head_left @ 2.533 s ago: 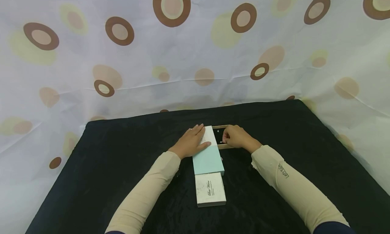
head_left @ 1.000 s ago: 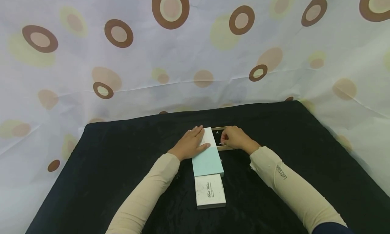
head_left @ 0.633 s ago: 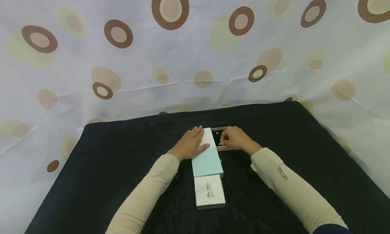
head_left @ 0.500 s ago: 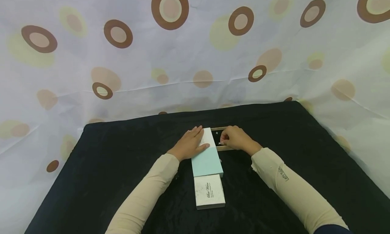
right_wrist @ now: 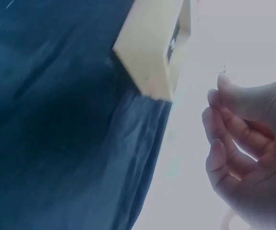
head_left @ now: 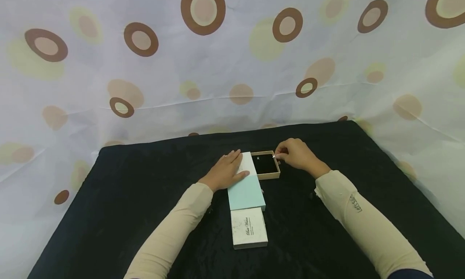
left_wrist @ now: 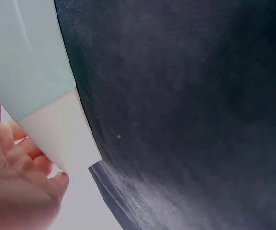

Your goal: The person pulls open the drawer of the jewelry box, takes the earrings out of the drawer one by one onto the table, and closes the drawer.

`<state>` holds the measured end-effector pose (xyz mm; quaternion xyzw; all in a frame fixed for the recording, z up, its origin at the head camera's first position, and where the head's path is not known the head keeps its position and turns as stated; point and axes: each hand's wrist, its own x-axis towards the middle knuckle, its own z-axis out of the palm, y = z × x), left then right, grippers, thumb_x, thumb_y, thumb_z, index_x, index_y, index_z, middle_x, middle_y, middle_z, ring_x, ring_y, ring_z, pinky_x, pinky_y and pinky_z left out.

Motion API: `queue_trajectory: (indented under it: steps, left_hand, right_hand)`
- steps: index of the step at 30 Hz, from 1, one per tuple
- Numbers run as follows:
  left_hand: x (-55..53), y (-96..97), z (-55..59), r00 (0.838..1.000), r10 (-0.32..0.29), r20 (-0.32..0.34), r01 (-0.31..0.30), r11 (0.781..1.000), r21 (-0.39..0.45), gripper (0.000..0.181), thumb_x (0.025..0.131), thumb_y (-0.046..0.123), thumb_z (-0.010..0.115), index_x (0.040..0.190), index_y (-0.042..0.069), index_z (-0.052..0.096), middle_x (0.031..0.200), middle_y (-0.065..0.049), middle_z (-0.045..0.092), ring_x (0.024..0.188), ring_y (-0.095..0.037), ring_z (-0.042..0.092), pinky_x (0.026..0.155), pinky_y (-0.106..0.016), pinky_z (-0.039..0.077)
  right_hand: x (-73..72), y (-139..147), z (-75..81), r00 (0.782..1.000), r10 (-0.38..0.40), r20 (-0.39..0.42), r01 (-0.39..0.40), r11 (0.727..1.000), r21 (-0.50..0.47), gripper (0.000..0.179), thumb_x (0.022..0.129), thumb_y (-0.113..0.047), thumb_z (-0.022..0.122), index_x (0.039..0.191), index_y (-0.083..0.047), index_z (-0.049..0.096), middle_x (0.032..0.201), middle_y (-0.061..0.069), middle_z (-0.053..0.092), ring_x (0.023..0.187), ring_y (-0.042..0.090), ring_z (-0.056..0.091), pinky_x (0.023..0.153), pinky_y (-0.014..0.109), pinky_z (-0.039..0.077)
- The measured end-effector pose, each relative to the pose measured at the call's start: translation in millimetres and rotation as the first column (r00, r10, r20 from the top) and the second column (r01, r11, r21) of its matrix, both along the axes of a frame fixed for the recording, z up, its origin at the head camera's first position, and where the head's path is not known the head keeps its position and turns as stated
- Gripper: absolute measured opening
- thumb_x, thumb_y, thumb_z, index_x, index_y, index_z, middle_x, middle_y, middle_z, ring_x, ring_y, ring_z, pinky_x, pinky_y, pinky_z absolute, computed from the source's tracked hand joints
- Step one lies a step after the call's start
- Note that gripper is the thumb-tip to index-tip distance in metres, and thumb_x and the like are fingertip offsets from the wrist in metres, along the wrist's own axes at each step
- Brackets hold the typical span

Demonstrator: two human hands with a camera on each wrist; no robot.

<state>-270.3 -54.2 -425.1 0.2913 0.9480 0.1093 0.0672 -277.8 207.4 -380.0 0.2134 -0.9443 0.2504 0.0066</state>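
Note:
My left hand [head_left: 226, 172] rests on a flat white-and-pale-blue box sleeve [head_left: 248, 192], fingers extended over its white end and thumb across it. From the sleeve's right side sticks out a tan drawer [head_left: 269, 176] with a black insert [head_left: 267, 167]. One small silver star earring [head_left: 258, 158] sits on that insert. Just past the drawer's far right corner, my right hand [head_left: 299, 154] pinches a second star earring [head_left: 274, 156] between thumb and forefinger. In the right wrist view this earring [right_wrist: 222, 72] is a tiny thin shape at the fingertips.
A smaller white box [head_left: 250, 228] with dark printed lettering lies against the sleeve's near end. Black cloth [head_left: 174, 158] covers the table. Behind hangs a white curtain [head_left: 218, 69] with brown and yellow circles. A tiny shiny bit [head_left: 262, 191] shows beside the sleeve's right edge.
My right hand has lifted the lower star earring from the insert and moved right and away from me, uncovering the drawer's right end. My left hand stays on the sleeve.

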Motion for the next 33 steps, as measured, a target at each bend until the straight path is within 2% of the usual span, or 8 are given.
queue_trajectory:
  steps: [11,18,27,33]
  left_hand:
    - [0.9,4.7,2.6,1.0,-0.004,0.009,0.005,1.0,-0.007,0.075,0.1,0.053,0.038,0.153,0.004,0.017,0.16,-0.009,0.013,0.148,-0.023,0.011,0.119,-0.04,0.012]
    - [0.1,5.8,3.6,1.0,-0.01,-0.003,0.01,1.0,0.001,0.075,0.1,0.052,0.039,0.153,0.004,0.018,0.16,-0.01,0.014,0.147,-0.024,0.012,0.119,-0.041,0.012]
    - [-1.0,6.2,1.6,1.0,-0.013,-0.001,0.013,1.0,0.0,0.075,0.099,0.053,0.039,0.153,0.004,0.018,0.16,-0.009,0.013,0.148,-0.024,0.011,0.119,-0.041,0.012]
    - [-1.5,6.6,2.2,1.0,-0.012,0.0,0.012,1.0,-0.001,0.076,0.099,0.054,0.039,0.153,0.004,0.018,0.16,-0.009,0.013,0.148,-0.024,0.011,0.119,-0.041,0.012]
  right_hand:
    - [-2.0,31,-14.9,0.995,-0.084,-0.048,0.085,0.996,0.018,0.009,0.091,-0.011,0.066,0.087,-0.004,0.071,0.081,0.006,0.068,0.065,0.016,0.055,0.063,0.037,0.048]
    - [-8.1,44,-23.1,0.992,-0.051,-0.113,0.069,0.986,0.154,0.008,0.091,-0.01,0.066,0.09,-0.004,0.071,0.087,0.007,0.067,0.067,0.016,0.058,0.066,0.04,0.051]
    - [-17.5,52,-35.6,0.998,-0.001,-0.062,0.014,0.98,0.199,0.006,0.091,-0.008,0.066,0.089,-0.006,0.071,0.085,0.006,0.067,0.064,0.013,0.055,0.064,0.039,0.05]
    - [-20.3,54,-39.9,1.0,-0.003,-0.015,0.006,0.975,0.222,0.007,0.091,-0.008,0.065,0.089,-0.006,0.071,0.082,0.004,0.066,0.061,0.012,0.053,0.061,0.035,0.049]
